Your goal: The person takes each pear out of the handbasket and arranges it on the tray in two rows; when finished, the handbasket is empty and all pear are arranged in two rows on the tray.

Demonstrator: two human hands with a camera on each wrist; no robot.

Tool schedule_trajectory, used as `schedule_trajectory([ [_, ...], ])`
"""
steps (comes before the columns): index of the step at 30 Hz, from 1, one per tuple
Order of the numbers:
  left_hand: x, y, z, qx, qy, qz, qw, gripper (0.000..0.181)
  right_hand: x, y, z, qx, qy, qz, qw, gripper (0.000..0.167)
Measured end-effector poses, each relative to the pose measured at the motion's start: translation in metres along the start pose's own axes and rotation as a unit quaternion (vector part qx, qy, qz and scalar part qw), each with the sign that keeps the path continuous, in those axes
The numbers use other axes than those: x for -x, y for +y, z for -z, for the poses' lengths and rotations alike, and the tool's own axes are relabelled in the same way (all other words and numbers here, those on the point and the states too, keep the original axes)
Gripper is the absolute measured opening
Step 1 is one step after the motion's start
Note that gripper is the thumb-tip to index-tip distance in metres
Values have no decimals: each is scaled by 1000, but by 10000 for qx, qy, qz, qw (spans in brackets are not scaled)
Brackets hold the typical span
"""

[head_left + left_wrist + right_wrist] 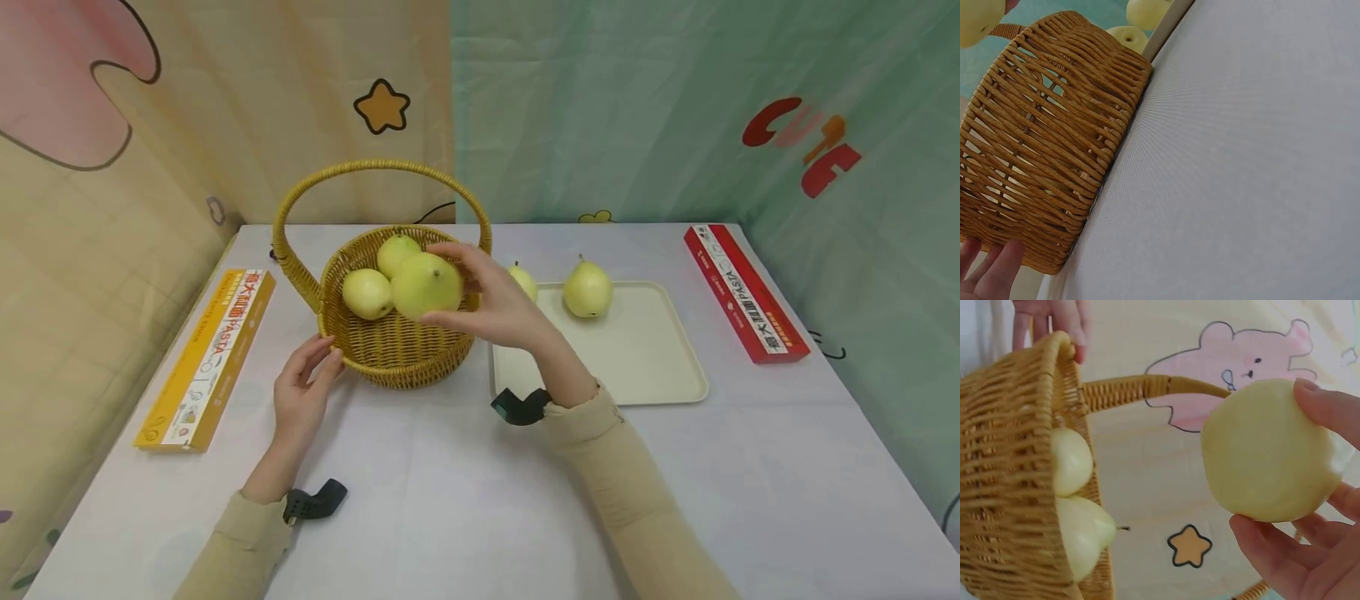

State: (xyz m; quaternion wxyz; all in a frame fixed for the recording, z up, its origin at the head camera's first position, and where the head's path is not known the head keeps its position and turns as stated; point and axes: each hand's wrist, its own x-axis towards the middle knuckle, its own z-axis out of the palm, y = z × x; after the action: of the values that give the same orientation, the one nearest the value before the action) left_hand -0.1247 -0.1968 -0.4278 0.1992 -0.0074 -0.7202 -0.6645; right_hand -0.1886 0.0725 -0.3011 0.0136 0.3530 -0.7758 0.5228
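The right hand [491, 304] grasps a pear [423, 287] between thumb and fingers, above the wicker basket [405, 375]; in the head view the fruit covers part of the basket's inside. The right wrist view shows this pear closer, its far side out of sight and one edge behind the fingers. In the left wrist view only a slice of it shows at the top corner.

Inside the basket lie two more pears, the front one [367, 293] and the back one [398, 254], side by side. The wall conceals their lower parts in the right wrist view.

The left hand [303, 387] touches the basket's near left rim with bent fingers; whether it grips or merely rests there I cannot tell, and the left wrist view cuts it off at the corner.

On the cream tray [630, 358], one pear [588, 288] stands in full view. Another [522, 282] peeks out behind the right hand, mostly hidden. The right wrist and hand cover part of the tray's left side.

A yellow box [206, 358] and a red box [746, 292] lie at either side of the surface [442, 483], whose near edge is out of frame.
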Motion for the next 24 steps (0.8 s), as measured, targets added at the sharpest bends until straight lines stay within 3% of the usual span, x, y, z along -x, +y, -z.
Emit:
schedule_trajectory([
  [5,1,0,1,-14,31,38,10000,31,17,-1,35,94,619,-18,9980,70],
  [11,1,0,3,7,40,-14,10000,32,35,7,69,-64,1184,-598,9911,66],
  [17,2,0,3,21,53,-3,10000,32,52,24,98,-183,1668,-868,9820,66],
  [20,1,0,2,56,41,3,10000,32,62,31,114,40,1936,-1049,9755,65],
  [24,0,-1,1,151,36,0,9999,32,75,37,134,328,2383,-1457,9596,62],
])
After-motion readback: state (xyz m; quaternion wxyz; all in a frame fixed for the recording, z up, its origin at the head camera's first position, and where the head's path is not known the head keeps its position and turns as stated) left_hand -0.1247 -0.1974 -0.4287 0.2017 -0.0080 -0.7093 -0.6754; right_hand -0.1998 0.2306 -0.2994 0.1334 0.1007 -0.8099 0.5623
